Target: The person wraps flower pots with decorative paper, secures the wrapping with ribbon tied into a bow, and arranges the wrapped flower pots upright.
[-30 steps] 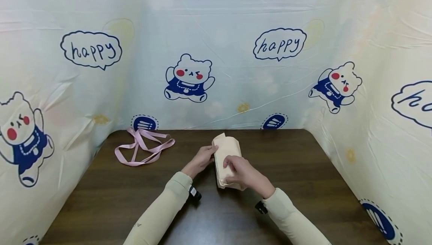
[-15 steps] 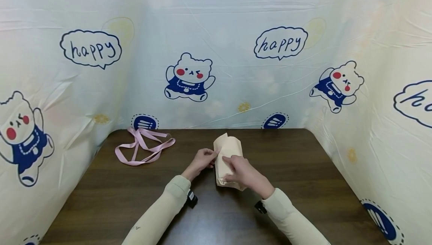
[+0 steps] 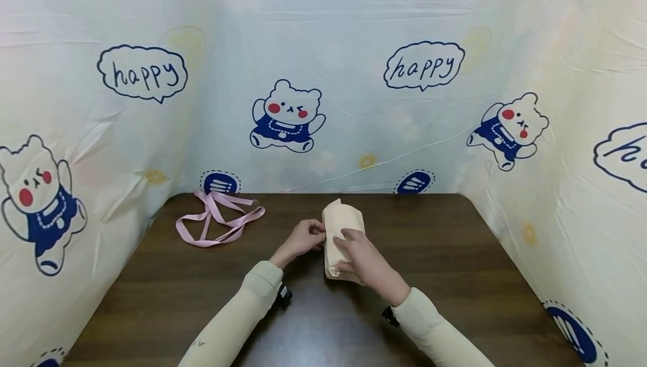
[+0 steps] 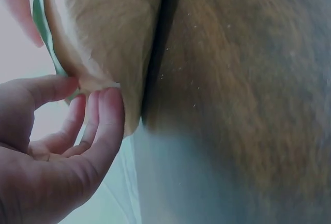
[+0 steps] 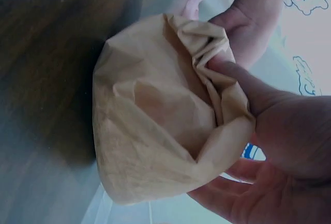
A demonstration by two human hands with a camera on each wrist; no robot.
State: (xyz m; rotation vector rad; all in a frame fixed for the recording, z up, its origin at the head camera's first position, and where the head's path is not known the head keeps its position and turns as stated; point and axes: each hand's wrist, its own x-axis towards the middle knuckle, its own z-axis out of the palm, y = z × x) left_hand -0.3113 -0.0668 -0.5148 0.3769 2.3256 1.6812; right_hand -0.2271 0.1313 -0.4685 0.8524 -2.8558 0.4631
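Observation:
A package wrapped in tan paper lies lengthwise on the table, with gathered folds at its near end. At its left side my left hand pinches the paper edge between thumb and fingertips. The left wrist view shows a thin green edge along the wrapping, right by that thumb. My right hand grips the package from the right. In the right wrist view its thumb presses into the crumpled folds, and its other fingers lie along the far side, partly hidden.
A loosely looped pink ribbon lies at the table's back left. The dark wooden table is bordered at the back and sides by a printed curtain. Small black wrist cameras sit under the cream sleeves.
My left thumb has shifted off the package's top face to its left edge. The right hand's fingers have spread slightly on top. The ribbon stays put; the head view has shifted a little.

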